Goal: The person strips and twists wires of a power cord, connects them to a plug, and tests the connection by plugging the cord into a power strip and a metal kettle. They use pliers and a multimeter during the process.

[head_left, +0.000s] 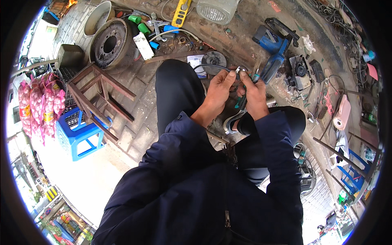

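Closest, the left hand (219, 87) pinches a black cable (212, 66) while the right hand (254, 93) grips green-handled pliers (245, 96) beside it, a white-and-blue label card (196, 63) lying just beyond the fingertips and a yellow button pendant (180, 13) farther off.

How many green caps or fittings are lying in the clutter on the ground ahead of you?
2: one green fitting beside the rusty wheel hub, and a second green fitting just below and right of it. More may be hidden under the wires and clutter.
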Tool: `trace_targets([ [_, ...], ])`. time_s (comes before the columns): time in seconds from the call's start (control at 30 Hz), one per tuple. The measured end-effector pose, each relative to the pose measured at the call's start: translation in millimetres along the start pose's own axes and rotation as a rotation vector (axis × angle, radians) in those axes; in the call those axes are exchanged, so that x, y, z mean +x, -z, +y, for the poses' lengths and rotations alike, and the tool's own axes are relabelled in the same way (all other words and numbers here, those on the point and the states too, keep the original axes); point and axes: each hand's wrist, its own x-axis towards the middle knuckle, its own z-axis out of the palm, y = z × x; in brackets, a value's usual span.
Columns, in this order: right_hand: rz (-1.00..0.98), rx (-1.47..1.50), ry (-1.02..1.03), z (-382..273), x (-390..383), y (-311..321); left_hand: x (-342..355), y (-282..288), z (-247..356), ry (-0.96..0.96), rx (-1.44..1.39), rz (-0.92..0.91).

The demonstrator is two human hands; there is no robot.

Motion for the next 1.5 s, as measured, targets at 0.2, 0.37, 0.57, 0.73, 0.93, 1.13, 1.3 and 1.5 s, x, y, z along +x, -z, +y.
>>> trace_targets([
  [0.2,-0.006,-0.484,0.179,3.7,-12.6,12.1,-8.6,10.1,-5.0,-0.076,0.021,0.024],
  [0.37,-0.121,-0.571,0.174,-4.3,-35.1,25.0,-8.6,8.8,-6.2,-0.104,0.024,0.024],
  [0.57,-0.222,-0.713,0.116,-2.0,-46.1,21.1,-8.7,11.2,-13.4,-0.131,0.059,0.049],
  [0.73,-0.206,-0.683,0.219,1.7,-43.1,16.4,-7.9,7.3,-14.3,-0.261,0.157,0.043],
  [0.93,-0.196,-0.723,0.240,2.8,-41.8,18.9,-8.5,8.1,-14.7,-0.325,0.260,0.061],
  [1.13,-0.209,-0.730,0.235,3.3,-39.2,21.8,-4.7,9.4,-20.0,-0.373,0.300,0.074],
  [1.3,-0.196,-0.755,0.240,4.6,-38.6,22.2,-3.7,10.7,-26.1,-0.384,0.314,0.101],
  [1.5,-0.210,-0.805,0.154,3.5,-35.7,22.9,-2.8,9.7,-30.3,-0.375,0.333,0.126],
])
